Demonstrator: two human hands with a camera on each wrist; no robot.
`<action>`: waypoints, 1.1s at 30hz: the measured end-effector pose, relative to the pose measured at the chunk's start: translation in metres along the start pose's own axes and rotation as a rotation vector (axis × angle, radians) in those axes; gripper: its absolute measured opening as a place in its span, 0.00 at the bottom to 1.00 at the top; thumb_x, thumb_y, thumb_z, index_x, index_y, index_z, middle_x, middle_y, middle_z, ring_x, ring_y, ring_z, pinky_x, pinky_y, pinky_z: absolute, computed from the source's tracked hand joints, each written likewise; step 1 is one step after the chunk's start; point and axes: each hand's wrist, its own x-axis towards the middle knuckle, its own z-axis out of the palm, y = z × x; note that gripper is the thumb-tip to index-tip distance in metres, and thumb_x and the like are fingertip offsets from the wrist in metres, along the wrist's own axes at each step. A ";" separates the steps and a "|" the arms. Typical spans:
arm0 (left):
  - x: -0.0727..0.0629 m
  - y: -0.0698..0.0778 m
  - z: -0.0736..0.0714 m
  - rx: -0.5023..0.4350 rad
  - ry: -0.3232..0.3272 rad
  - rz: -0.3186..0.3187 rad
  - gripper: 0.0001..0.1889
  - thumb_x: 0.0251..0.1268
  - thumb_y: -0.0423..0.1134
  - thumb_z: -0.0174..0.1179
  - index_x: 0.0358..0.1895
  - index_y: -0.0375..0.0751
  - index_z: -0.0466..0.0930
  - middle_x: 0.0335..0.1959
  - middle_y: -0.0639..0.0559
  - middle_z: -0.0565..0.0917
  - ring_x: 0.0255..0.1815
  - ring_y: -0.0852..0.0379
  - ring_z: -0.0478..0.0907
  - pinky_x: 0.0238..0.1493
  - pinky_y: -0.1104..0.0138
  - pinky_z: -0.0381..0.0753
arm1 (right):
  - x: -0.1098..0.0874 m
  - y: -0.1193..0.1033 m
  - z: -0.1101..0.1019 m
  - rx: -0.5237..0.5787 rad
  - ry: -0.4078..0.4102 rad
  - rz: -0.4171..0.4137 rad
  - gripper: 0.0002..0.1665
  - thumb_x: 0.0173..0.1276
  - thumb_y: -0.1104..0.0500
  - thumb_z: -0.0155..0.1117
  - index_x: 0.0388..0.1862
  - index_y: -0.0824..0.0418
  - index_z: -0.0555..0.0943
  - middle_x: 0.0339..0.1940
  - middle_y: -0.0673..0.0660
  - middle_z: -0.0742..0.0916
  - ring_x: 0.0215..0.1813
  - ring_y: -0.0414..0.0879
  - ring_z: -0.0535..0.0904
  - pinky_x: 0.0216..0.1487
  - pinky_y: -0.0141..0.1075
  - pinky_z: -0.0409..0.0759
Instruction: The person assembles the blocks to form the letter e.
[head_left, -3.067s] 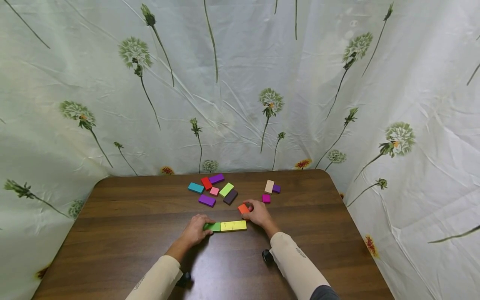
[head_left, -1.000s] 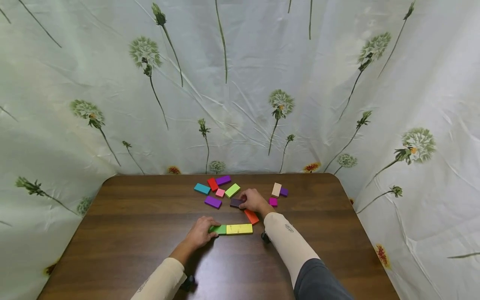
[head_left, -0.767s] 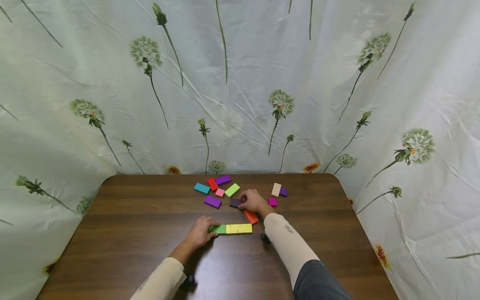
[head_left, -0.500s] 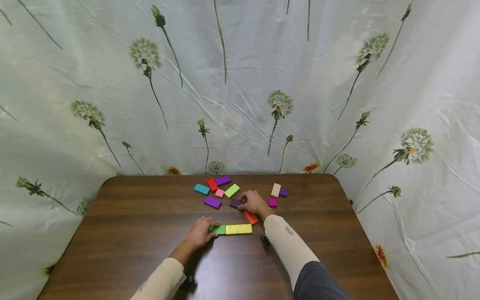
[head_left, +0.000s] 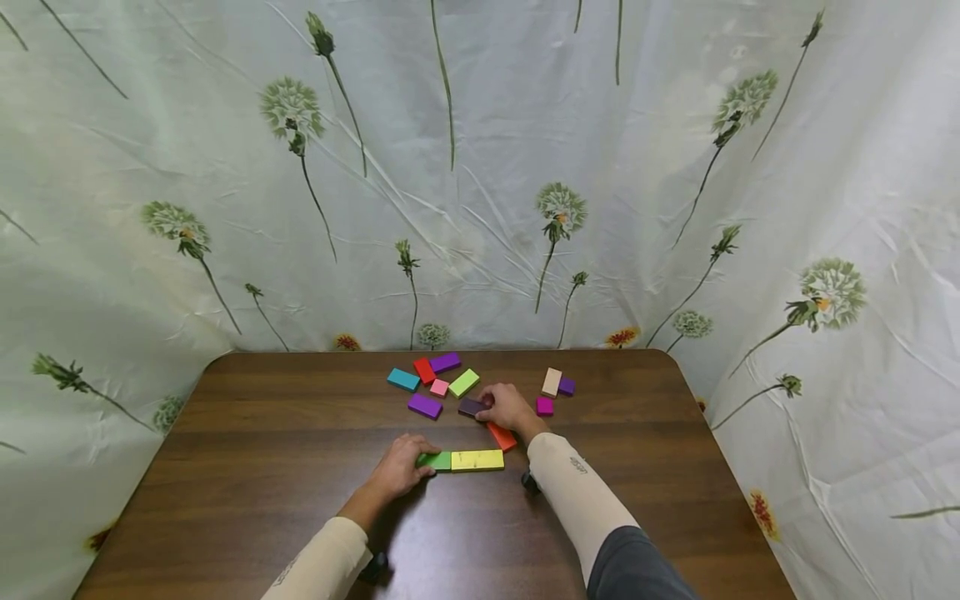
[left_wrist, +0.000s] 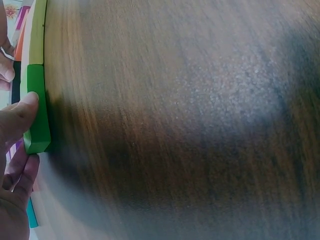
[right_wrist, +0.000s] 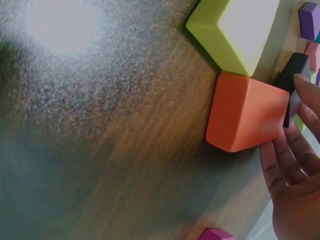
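Note:
In the head view my left hand (head_left: 399, 467) pinches the left end of a green block (head_left: 439, 461). A longer yellow block (head_left: 477, 460) lies end to end with it on the table. An orange block (head_left: 501, 437) slants back from the yellow block's right end, and the right wrist view shows these two touching at a corner. My right hand (head_left: 507, 407) holds a black block (head_left: 470, 407) at its right end, at the far end of the orange block. My fingers partly cover that meeting point. In the left wrist view my thumb (left_wrist: 26, 107) lies on the green block.
Behind the black block lie a lime block (head_left: 464, 382), a pink block (head_left: 439, 387), a red block (head_left: 424, 370), a teal block (head_left: 403, 379) and two purple blocks. To the right are a beige block (head_left: 551, 382), a small purple block (head_left: 567, 387) and a magenta block (head_left: 544, 407).
My right hand has let go of the orange block, now slanting from the yellow one. It has taken the black block, turned it and drawn it nearer. My left hand stays on the green block.

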 end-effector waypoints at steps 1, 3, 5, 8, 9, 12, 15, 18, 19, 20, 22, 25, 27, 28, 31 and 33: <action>0.000 0.000 0.000 -0.006 -0.003 -0.008 0.14 0.49 0.32 0.71 0.42 0.34 0.86 0.36 0.47 0.84 0.42 0.47 0.80 0.53 0.49 0.73 | 0.000 0.001 0.000 0.001 -0.002 0.001 0.14 0.58 0.59 0.73 0.42 0.63 0.84 0.35 0.53 0.83 0.38 0.44 0.75 0.44 0.37 0.75; 0.000 0.001 0.000 -0.002 -0.001 -0.009 0.14 0.49 0.33 0.71 0.42 0.35 0.86 0.35 0.48 0.84 0.40 0.48 0.79 0.49 0.53 0.75 | 0.000 0.002 0.001 -0.003 -0.004 -0.001 0.14 0.58 0.59 0.73 0.42 0.63 0.83 0.34 0.53 0.82 0.38 0.43 0.75 0.43 0.37 0.75; -0.001 0.001 0.001 -0.002 -0.005 -0.012 0.14 0.49 0.33 0.72 0.42 0.35 0.86 0.35 0.49 0.83 0.38 0.50 0.78 0.45 0.57 0.76 | 0.000 0.003 0.003 -0.004 -0.007 0.009 0.14 0.58 0.58 0.73 0.42 0.62 0.84 0.33 0.52 0.82 0.37 0.43 0.74 0.42 0.36 0.75; -0.001 0.001 0.001 0.002 0.000 -0.005 0.14 0.49 0.33 0.72 0.42 0.35 0.86 0.34 0.50 0.83 0.37 0.51 0.77 0.40 0.60 0.75 | 0.000 0.004 0.004 -0.001 -0.006 0.020 0.13 0.59 0.58 0.73 0.42 0.62 0.84 0.33 0.52 0.82 0.37 0.43 0.74 0.43 0.36 0.74; -0.001 0.001 0.001 0.000 0.000 -0.008 0.14 0.49 0.33 0.72 0.42 0.35 0.86 0.34 0.50 0.83 0.37 0.51 0.77 0.40 0.60 0.75 | 0.000 0.004 0.004 0.003 -0.005 0.022 0.13 0.59 0.58 0.72 0.42 0.62 0.84 0.34 0.52 0.82 0.37 0.43 0.74 0.43 0.37 0.75; -0.001 0.001 0.000 0.006 0.007 -0.008 0.14 0.48 0.33 0.72 0.41 0.35 0.86 0.33 0.49 0.83 0.37 0.50 0.77 0.41 0.59 0.75 | 0.001 0.004 0.003 0.010 -0.003 0.016 0.14 0.59 0.59 0.72 0.42 0.62 0.83 0.34 0.53 0.82 0.38 0.44 0.75 0.44 0.38 0.75; 0.000 0.001 0.000 0.001 0.003 -0.014 0.14 0.48 0.33 0.72 0.41 0.36 0.86 0.33 0.50 0.83 0.37 0.49 0.77 0.41 0.59 0.75 | 0.001 0.004 0.002 0.007 0.000 0.004 0.14 0.59 0.58 0.72 0.43 0.62 0.83 0.35 0.54 0.83 0.39 0.44 0.76 0.44 0.38 0.76; 0.000 0.000 -0.001 -0.010 -0.006 -0.021 0.14 0.49 0.33 0.71 0.42 0.36 0.86 0.33 0.50 0.83 0.37 0.50 0.77 0.41 0.59 0.75 | 0.000 0.003 0.001 0.016 0.008 -0.007 0.15 0.59 0.58 0.72 0.43 0.62 0.83 0.36 0.54 0.84 0.41 0.45 0.78 0.45 0.39 0.77; 0.000 0.001 -0.001 -0.012 -0.006 -0.023 0.14 0.49 0.33 0.71 0.42 0.36 0.86 0.33 0.50 0.83 0.37 0.50 0.76 0.41 0.59 0.75 | 0.000 0.002 0.000 0.022 0.016 -0.015 0.15 0.59 0.58 0.72 0.44 0.63 0.83 0.37 0.55 0.84 0.42 0.46 0.79 0.46 0.39 0.78; 0.000 0.000 -0.001 -0.011 -0.006 -0.023 0.14 0.49 0.33 0.71 0.42 0.36 0.86 0.33 0.50 0.83 0.37 0.50 0.76 0.41 0.60 0.75 | 0.000 0.001 -0.001 0.028 0.022 -0.019 0.15 0.60 0.58 0.72 0.44 0.63 0.83 0.38 0.56 0.84 0.43 0.47 0.79 0.47 0.40 0.78; 0.000 -0.001 -0.001 -0.005 0.000 -0.025 0.14 0.48 0.33 0.72 0.42 0.36 0.86 0.33 0.51 0.83 0.37 0.50 0.76 0.41 0.60 0.75 | 0.003 -0.003 -0.001 0.026 0.035 -0.032 0.15 0.60 0.58 0.71 0.45 0.63 0.83 0.40 0.57 0.84 0.45 0.49 0.79 0.49 0.42 0.77; -0.001 -0.002 -0.002 -0.003 0.001 -0.027 0.14 0.49 0.34 0.72 0.42 0.37 0.86 0.33 0.51 0.83 0.37 0.50 0.77 0.42 0.60 0.75 | 0.010 -0.013 -0.001 -0.005 0.034 -0.063 0.16 0.61 0.58 0.71 0.45 0.64 0.82 0.40 0.57 0.84 0.46 0.49 0.79 0.50 0.42 0.77; 0.000 -0.002 -0.003 -0.004 -0.005 -0.029 0.14 0.49 0.34 0.72 0.42 0.36 0.86 0.33 0.51 0.82 0.38 0.50 0.77 0.42 0.59 0.74 | 0.016 -0.021 0.001 -0.036 0.012 -0.096 0.16 0.61 0.58 0.71 0.46 0.64 0.82 0.40 0.57 0.84 0.45 0.49 0.80 0.49 0.42 0.77; 0.000 -0.002 -0.003 -0.007 -0.010 -0.034 0.14 0.50 0.34 0.71 0.42 0.36 0.86 0.34 0.51 0.82 0.38 0.50 0.77 0.43 0.58 0.74 | 0.020 -0.025 0.002 -0.056 -0.005 -0.115 0.16 0.61 0.58 0.71 0.46 0.64 0.83 0.40 0.56 0.84 0.45 0.48 0.80 0.49 0.41 0.78; -0.001 0.000 -0.003 -0.016 -0.026 -0.040 0.13 0.51 0.34 0.71 0.42 0.36 0.86 0.35 0.50 0.83 0.39 0.50 0.77 0.44 0.57 0.74 | 0.029 -0.038 0.006 -0.095 -0.074 -0.169 0.17 0.61 0.58 0.71 0.47 0.63 0.83 0.41 0.55 0.85 0.46 0.47 0.80 0.50 0.38 0.78; -0.001 0.001 -0.002 -0.017 -0.031 -0.031 0.13 0.50 0.33 0.71 0.42 0.36 0.86 0.35 0.49 0.83 0.38 0.50 0.76 0.43 0.57 0.74 | 0.034 -0.045 0.010 -0.123 -0.118 -0.197 0.17 0.60 0.58 0.71 0.48 0.62 0.82 0.43 0.55 0.86 0.48 0.47 0.80 0.51 0.37 0.78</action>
